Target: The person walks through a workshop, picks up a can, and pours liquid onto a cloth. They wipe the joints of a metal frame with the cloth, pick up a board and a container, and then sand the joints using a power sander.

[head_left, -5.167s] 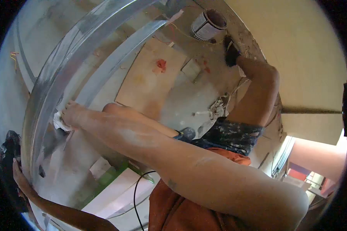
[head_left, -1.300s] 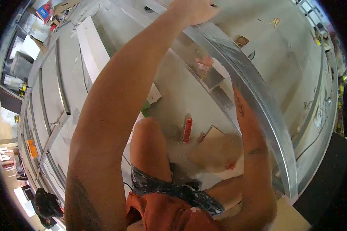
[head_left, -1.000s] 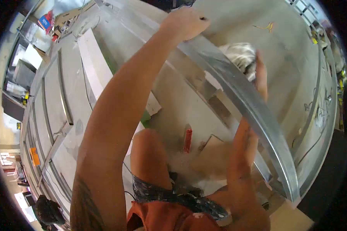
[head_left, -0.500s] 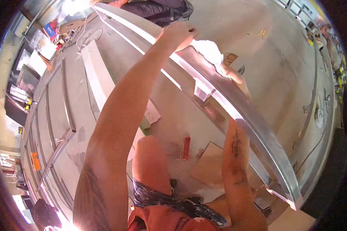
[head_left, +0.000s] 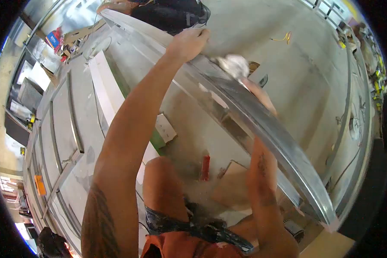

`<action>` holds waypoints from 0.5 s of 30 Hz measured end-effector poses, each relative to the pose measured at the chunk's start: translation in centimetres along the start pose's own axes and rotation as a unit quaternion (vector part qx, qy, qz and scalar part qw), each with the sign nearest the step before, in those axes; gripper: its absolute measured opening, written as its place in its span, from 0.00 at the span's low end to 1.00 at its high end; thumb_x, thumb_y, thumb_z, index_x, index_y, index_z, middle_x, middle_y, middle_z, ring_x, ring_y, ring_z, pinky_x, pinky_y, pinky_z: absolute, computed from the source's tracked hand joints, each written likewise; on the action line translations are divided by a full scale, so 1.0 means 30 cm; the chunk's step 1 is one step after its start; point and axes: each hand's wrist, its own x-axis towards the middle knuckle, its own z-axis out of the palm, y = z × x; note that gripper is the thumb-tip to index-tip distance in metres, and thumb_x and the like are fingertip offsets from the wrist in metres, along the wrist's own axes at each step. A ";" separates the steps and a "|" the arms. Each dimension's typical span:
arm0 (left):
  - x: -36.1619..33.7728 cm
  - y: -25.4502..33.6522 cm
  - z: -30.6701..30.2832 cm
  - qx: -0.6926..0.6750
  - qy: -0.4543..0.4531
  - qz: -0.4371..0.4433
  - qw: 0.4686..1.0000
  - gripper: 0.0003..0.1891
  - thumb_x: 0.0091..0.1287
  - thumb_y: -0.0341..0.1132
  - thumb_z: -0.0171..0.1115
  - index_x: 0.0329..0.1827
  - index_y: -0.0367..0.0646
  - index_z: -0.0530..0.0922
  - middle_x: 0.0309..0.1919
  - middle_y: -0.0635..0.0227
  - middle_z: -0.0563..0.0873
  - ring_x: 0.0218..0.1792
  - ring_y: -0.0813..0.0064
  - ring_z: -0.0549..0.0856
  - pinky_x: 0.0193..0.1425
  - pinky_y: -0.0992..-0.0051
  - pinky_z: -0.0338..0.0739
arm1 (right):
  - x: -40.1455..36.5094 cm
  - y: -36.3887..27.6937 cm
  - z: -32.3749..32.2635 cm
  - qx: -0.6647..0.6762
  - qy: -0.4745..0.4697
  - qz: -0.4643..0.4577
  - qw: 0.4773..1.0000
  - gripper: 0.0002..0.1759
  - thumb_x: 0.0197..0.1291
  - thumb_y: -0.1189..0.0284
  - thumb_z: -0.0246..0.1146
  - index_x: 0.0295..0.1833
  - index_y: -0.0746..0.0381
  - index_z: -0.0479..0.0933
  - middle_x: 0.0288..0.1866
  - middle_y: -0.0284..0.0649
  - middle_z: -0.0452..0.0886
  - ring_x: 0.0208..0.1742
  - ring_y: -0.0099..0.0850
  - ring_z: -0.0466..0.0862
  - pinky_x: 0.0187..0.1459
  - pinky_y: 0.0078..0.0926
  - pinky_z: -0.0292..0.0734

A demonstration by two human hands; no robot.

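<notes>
Off at the far left, a co-worker's hand (head_left: 116, 7) sits by the end of the metal beam (head_left: 262, 118), and what a long piece this is, slanting from there to the near right! Here's the left hand (head_left: 189, 44), fingers curled over the beam's edge, nearly closed, fingertips partly hidden. The beam looks stiff, probably hollow, so lighter than its length suggests but awkward to swing; that smooth face could slip. Best hold: wrapped around an edge, one hand toward each end, minding sharp lips. Now right, and there's the white cloth (head_left: 235, 66), soft, bunched, against the far side, pinched in the right hand (head_left: 261, 95), its fingers folded around it.
</notes>
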 end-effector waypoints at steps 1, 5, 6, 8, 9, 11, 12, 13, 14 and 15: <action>-0.007 0.002 0.004 0.015 0.017 -0.005 1.000 0.23 0.72 0.51 0.44 0.48 0.48 0.85 0.48 0.51 0.87 0.53 0.44 0.83 0.61 0.54 0.76 | 0.002 0.009 -0.074 0.050 0.025 0.075 0.996 0.33 0.67 0.53 0.65 0.68 0.67 0.75 0.62 0.39 0.81 0.61 0.28 0.79 0.64 0.27 0.68; -0.016 0.018 0.004 0.026 0.012 -0.016 0.999 0.24 0.72 0.52 0.44 0.48 0.47 0.85 0.49 0.51 0.87 0.55 0.44 0.83 0.62 0.54 0.75 | -0.078 0.198 -0.285 0.156 0.030 -0.008 0.987 0.30 0.69 0.55 0.64 0.65 0.69 0.77 0.59 0.42 0.83 0.56 0.28 0.82 0.60 0.29 0.73; -0.008 0.014 0.008 0.034 0.040 -0.007 0.999 0.24 0.72 0.52 0.44 0.48 0.47 0.84 0.49 0.51 0.87 0.55 0.44 0.83 0.62 0.54 0.75 | -0.055 0.198 -0.271 0.151 0.058 0.000 0.987 0.30 0.70 0.55 0.64 0.65 0.69 0.76 0.59 0.43 0.83 0.56 0.29 0.82 0.59 0.29 0.73; -0.022 0.005 0.014 0.044 0.059 -0.005 0.997 0.24 0.72 0.52 0.44 0.48 0.46 0.84 0.49 0.50 0.87 0.55 0.44 0.82 0.62 0.54 0.75 | 0.014 0.147 -0.188 0.056 0.136 0.080 0.986 0.33 0.69 0.52 0.63 0.67 0.69 0.75 0.61 0.44 0.82 0.59 0.32 0.80 0.61 0.32 0.71; -0.017 0.010 0.001 0.008 0.022 -0.014 1.000 0.24 0.72 0.52 0.43 0.48 0.46 0.84 0.50 0.50 0.86 0.55 0.44 0.82 0.62 0.54 0.75 | 0.066 0.088 -0.135 0.058 0.136 0.079 0.986 0.33 0.69 0.52 0.63 0.67 0.69 0.75 0.61 0.44 0.82 0.59 0.32 0.80 0.61 0.32 0.71; -0.019 0.020 -0.005 -0.028 -0.020 -0.024 0.999 0.24 0.73 0.52 0.43 0.48 0.45 0.84 0.51 0.50 0.86 0.56 0.44 0.82 0.62 0.54 0.75 | 0.097 0.026 -0.078 0.064 0.101 0.061 0.991 0.32 0.70 0.52 0.62 0.66 0.68 0.75 0.58 0.42 0.82 0.57 0.31 0.80 0.59 0.31 0.72; -0.018 0.021 0.002 -0.003 -0.003 -0.025 1.000 0.24 0.73 0.52 0.44 0.47 0.45 0.84 0.51 0.50 0.86 0.56 0.45 0.82 0.62 0.55 0.75 | 0.085 0.015 -0.069 0.066 0.089 0.049 0.993 0.31 0.71 0.52 0.61 0.65 0.67 0.75 0.57 0.42 0.82 0.56 0.31 0.80 0.57 0.30 0.73; -0.012 0.018 0.004 0.020 0.015 -0.026 0.999 0.24 0.73 0.53 0.44 0.47 0.45 0.84 0.51 0.51 0.86 0.56 0.45 0.82 0.62 0.56 0.75 | 0.065 0.009 -0.071 0.063 0.077 0.040 0.994 0.30 0.71 0.52 0.60 0.64 0.67 0.75 0.56 0.41 0.82 0.55 0.30 0.80 0.56 0.30 0.74; -0.007 0.005 0.004 0.075 0.001 0.028 0.997 0.25 0.73 0.53 0.44 0.48 0.45 0.84 0.52 0.51 0.86 0.56 0.46 0.83 0.62 0.56 0.75 | 0.023 0.018 -0.072 0.067 0.078 0.034 0.994 0.29 0.72 0.52 0.60 0.64 0.66 0.75 0.55 0.40 0.82 0.55 0.30 0.80 0.55 0.29 0.74; -0.006 -0.014 0.018 0.072 -0.005 0.028 0.997 0.25 0.73 0.53 0.44 0.48 0.45 0.84 0.52 0.51 0.86 0.56 0.46 0.83 0.62 0.56 0.75 | -0.022 0.038 -0.081 0.072 0.086 0.030 0.993 0.28 0.72 0.52 0.59 0.63 0.65 0.75 0.54 0.40 0.82 0.54 0.30 0.81 0.53 0.29 0.75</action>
